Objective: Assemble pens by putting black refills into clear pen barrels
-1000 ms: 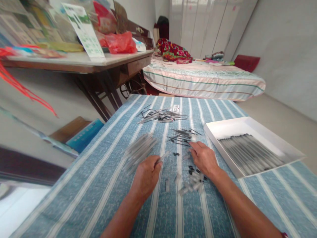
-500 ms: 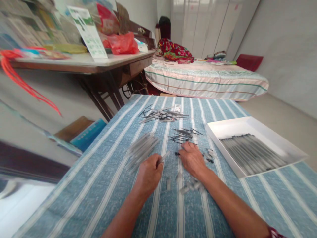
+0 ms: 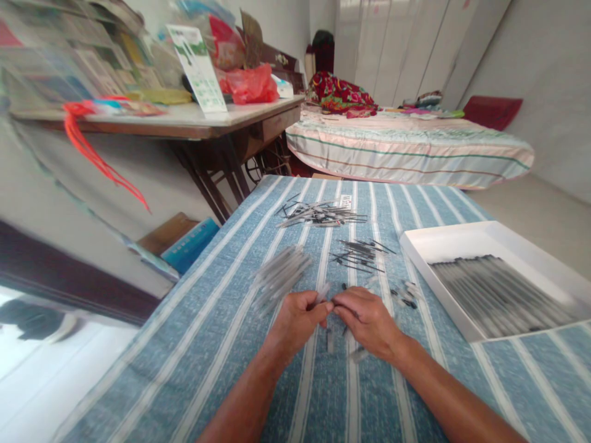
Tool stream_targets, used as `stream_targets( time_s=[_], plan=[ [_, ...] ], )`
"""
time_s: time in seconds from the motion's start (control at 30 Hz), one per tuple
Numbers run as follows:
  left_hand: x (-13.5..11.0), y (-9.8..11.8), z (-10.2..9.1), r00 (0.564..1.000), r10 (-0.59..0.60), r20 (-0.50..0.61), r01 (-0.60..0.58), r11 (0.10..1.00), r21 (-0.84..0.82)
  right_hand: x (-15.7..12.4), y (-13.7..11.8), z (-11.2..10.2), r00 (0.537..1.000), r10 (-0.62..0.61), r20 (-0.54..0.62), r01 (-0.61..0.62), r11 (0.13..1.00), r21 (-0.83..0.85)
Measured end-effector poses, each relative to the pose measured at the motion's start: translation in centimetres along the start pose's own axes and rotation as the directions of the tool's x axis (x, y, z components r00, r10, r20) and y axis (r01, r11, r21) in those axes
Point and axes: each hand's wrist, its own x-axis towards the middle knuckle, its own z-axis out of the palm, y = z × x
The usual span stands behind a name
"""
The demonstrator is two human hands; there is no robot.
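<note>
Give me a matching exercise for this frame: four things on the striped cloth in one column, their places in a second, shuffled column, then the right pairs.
Things:
1. clear tube
2. pile of clear tubes
3. white tray
4. far heap of thin dark pieces

Places:
A. at the cloth's right edge, holding rows of dark sticks
B. pinched in the left hand, tip meeting the right hand
C. near the far end of the cloth, beside a small white label
D. on the cloth just beyond the left hand

Pairs: 1-B, 2-D, 3-A, 4-C
</note>
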Motion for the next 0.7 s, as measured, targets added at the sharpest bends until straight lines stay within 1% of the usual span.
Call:
stream_targets(
  time_s=[0.1, 0.2, 0.37, 0.47, 0.57, 0.63, 0.7],
  plan=[
    [-0.32, 0.27, -0.09, 0.997, -0.022, 0.067, 0.032, 0.987, -0.160, -0.07, -0.09, -0.11, 0.998, 0.063, 0.011, -0.064, 0.993, 0.102],
    [-0.54, 0.56, -0.14, 0.993, -0.022, 0.120, 0.061, 0.944, -0.324, -0.16, -0.05, -0.13, 0.995, 0.094, 0.024, -0.096, 0.980, 0.175],
    [-0.58, 0.69, 0.00, 0.992, -0.009, 0.127, 0.065, 0.893, -0.446, -0.19, -0.27, -0.29, 0.986, 0.169, 0.006, -0.166, 0.959, 0.229],
    [-0.54, 0.54, 0.10, 0.990, -0.016, 0.140, 0.081, 0.879, -0.470, -0.18, -0.37, -0.51, 0.988, 0.155, 0.013, -0.153, 0.953, 0.260],
    [-0.51, 0.33, 0.05, 0.987, -0.005, 0.158, 0.076, 0.892, -0.445, -0.20, -0.26, -0.64, 0.989, 0.145, 0.035, -0.149, 0.952, 0.269],
    [-0.49, 0.23, -0.02, 0.990, 0.022, 0.139, 0.034, 0.921, -0.388, -0.17, -0.06, -0.73, 0.985, 0.166, 0.052, -0.173, 0.948, 0.266],
    [-0.47, 0.24, -0.04, 0.995, 0.053, 0.087, -0.024, 0.952, -0.306, -0.08, 0.23, -0.89, 0.976, 0.213, 0.050, -0.218, 0.935, 0.279]
  ],
)
